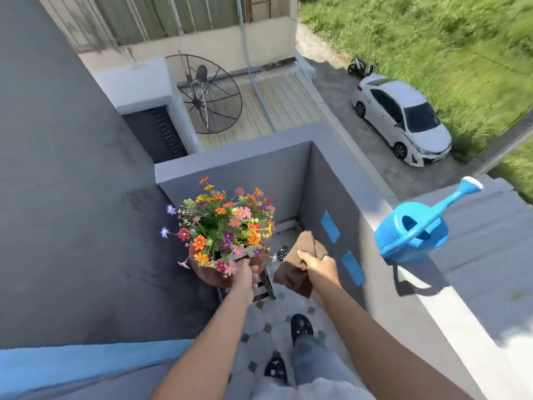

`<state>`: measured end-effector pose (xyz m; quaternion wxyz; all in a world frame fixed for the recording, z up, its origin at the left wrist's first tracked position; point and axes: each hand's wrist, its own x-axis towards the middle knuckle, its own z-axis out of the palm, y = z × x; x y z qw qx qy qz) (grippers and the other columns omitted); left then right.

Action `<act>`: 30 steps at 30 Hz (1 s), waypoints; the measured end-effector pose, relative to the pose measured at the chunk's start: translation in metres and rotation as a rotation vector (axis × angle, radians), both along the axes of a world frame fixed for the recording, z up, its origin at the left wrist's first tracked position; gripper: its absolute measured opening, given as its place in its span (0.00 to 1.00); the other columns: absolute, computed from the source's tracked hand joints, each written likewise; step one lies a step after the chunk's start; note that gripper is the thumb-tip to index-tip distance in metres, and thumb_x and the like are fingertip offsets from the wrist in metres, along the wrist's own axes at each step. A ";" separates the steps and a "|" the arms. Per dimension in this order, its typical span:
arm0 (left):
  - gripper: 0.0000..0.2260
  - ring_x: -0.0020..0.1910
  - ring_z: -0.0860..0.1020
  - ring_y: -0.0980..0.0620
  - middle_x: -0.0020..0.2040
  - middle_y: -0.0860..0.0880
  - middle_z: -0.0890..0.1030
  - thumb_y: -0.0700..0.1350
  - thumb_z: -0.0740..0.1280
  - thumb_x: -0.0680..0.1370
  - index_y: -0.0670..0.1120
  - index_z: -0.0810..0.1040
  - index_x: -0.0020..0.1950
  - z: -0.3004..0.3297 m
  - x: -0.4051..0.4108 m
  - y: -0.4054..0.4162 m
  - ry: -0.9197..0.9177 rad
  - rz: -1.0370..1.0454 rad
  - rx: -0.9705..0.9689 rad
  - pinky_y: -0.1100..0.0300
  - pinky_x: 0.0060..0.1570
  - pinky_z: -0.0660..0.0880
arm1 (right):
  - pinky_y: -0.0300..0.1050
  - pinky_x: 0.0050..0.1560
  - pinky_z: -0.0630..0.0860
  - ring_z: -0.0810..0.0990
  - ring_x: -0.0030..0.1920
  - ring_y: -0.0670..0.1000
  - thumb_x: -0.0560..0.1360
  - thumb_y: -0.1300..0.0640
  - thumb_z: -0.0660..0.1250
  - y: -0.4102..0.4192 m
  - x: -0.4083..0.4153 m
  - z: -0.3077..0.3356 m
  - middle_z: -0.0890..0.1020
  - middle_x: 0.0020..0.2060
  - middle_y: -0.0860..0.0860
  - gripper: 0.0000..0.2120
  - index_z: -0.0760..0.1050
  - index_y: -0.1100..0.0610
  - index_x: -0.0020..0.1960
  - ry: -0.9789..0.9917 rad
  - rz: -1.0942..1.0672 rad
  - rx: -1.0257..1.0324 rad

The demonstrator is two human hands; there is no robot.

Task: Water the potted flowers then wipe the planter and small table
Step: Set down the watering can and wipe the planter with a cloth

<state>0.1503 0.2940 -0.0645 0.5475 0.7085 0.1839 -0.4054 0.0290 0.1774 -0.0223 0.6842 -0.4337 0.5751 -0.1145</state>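
A brown planter (206, 277) full of mixed orange, pink and purple flowers (227, 223) stands on a small dark table (266, 287) in the balcony corner. My left hand (246, 274) grips the planter's near rim. To its right, my right hand (318, 265) holds a brown cloth (300, 271) that hangs beside the table. A blue watering can (415, 228) rests upright on top of the balcony wall, away from both hands, its spout pointing out to the right.
Grey balcony walls (259, 171) close in the corner on the left, back and right. Blue tape strips (330, 226) mark the right wall. The tiled floor (271, 321) shows my feet. Below are a satellite dish (204, 93) and a white car (401, 116).
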 end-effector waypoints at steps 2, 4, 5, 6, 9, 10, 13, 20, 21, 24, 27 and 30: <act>0.13 0.29 0.63 0.56 0.36 0.50 0.71 0.47 0.52 0.84 0.51 0.69 0.42 -0.011 0.015 -0.008 -0.004 0.069 -0.006 0.64 0.29 0.56 | 0.40 0.32 0.73 0.82 0.43 0.54 0.74 0.54 0.72 -0.006 0.009 -0.003 0.83 0.49 0.57 0.19 0.74 0.63 0.59 0.024 0.035 0.008; 0.16 0.30 0.63 0.56 0.36 0.49 0.71 0.44 0.49 0.84 0.50 0.68 0.39 -0.019 0.024 -0.017 0.034 0.141 -0.002 0.63 0.29 0.56 | 0.40 0.30 0.75 0.83 0.36 0.54 0.74 0.55 0.71 -0.015 0.015 -0.003 0.84 0.42 0.57 0.14 0.76 0.62 0.54 0.052 0.059 -0.003; 0.17 0.31 0.64 0.56 0.36 0.49 0.71 0.42 0.49 0.84 0.49 0.68 0.38 -0.022 0.027 -0.020 0.066 0.184 -0.017 0.63 0.29 0.57 | 0.44 0.33 0.78 0.84 0.36 0.55 0.73 0.54 0.72 -0.020 0.018 -0.005 0.85 0.39 0.57 0.14 0.77 0.63 0.52 0.057 0.068 -0.019; 0.17 0.31 0.65 0.56 0.36 0.49 0.72 0.41 0.50 0.84 0.49 0.69 0.37 -0.026 0.030 -0.023 0.090 0.214 -0.025 0.64 0.29 0.58 | 0.52 0.41 0.82 0.85 0.39 0.57 0.71 0.54 0.73 -0.025 0.021 -0.005 0.86 0.39 0.58 0.16 0.79 0.63 0.52 0.058 0.076 -0.017; 0.16 0.32 0.69 0.56 0.35 0.49 0.73 0.36 0.51 0.83 0.46 0.70 0.39 -0.036 0.043 -0.028 0.128 0.329 -0.032 0.64 0.31 0.61 | 0.65 0.55 0.80 0.86 0.47 0.58 0.68 0.54 0.74 -0.040 0.029 -0.011 0.87 0.44 0.56 0.15 0.80 0.59 0.52 0.017 0.086 0.004; 0.15 0.32 0.70 0.55 0.35 0.48 0.74 0.36 0.52 0.83 0.45 0.71 0.40 -0.038 0.046 -0.029 0.134 0.340 -0.033 0.64 0.31 0.62 | 0.64 0.56 0.80 0.86 0.48 0.57 0.69 0.56 0.74 -0.045 0.032 -0.010 0.87 0.45 0.55 0.13 0.80 0.58 0.52 0.024 0.097 0.004; 0.15 0.33 0.71 0.55 0.35 0.47 0.75 0.35 0.52 0.83 0.43 0.71 0.39 -0.042 0.050 -0.030 0.127 0.371 -0.049 0.64 0.32 0.65 | 0.62 0.55 0.80 0.86 0.48 0.57 0.71 0.57 0.74 -0.057 0.042 -0.006 0.87 0.46 0.55 0.11 0.78 0.57 0.51 0.032 0.127 0.032; 0.07 0.32 0.75 0.51 0.35 0.45 0.76 0.39 0.54 0.83 0.42 0.71 0.55 -0.012 0.058 -0.011 0.001 0.409 0.020 0.61 0.32 0.75 | 0.59 0.57 0.80 0.86 0.49 0.55 0.72 0.58 0.73 -0.059 0.058 -0.008 0.87 0.47 0.55 0.10 0.79 0.58 0.52 0.010 0.227 0.026; 0.07 0.33 0.76 0.49 0.36 0.44 0.77 0.41 0.55 0.83 0.41 0.72 0.52 -0.007 0.058 -0.008 -0.008 0.420 0.010 0.59 0.34 0.76 | 0.57 0.57 0.80 0.85 0.49 0.54 0.73 0.59 0.72 -0.058 0.059 -0.009 0.86 0.47 0.55 0.09 0.78 0.58 0.52 0.011 0.236 0.018; 0.13 0.45 0.81 0.41 0.48 0.39 0.81 0.45 0.54 0.83 0.40 0.75 0.58 0.003 0.057 0.007 -0.006 0.343 0.031 0.47 0.53 0.78 | 0.51 0.55 0.77 0.82 0.49 0.52 0.75 0.59 0.70 -0.049 0.064 -0.003 0.83 0.45 0.52 0.05 0.75 0.58 0.46 0.019 0.277 -0.038; 0.11 0.33 0.82 0.47 0.41 0.42 0.79 0.43 0.53 0.84 0.41 0.73 0.53 0.038 0.057 0.023 -0.064 0.318 -0.070 0.56 0.39 0.82 | 0.43 0.38 0.70 0.74 0.38 0.47 0.78 0.60 0.66 -0.036 0.070 0.013 0.76 0.37 0.51 0.10 0.69 0.58 0.39 0.021 0.305 -0.090; 0.13 0.22 0.80 0.51 0.38 0.41 0.76 0.42 0.52 0.84 0.41 0.71 0.45 0.081 0.065 0.038 -0.064 0.291 -0.185 0.62 0.22 0.77 | 0.44 0.41 0.71 0.76 0.42 0.49 0.78 0.55 0.65 -0.029 0.083 0.033 0.78 0.38 0.49 0.10 0.74 0.54 0.39 -0.094 0.293 -0.143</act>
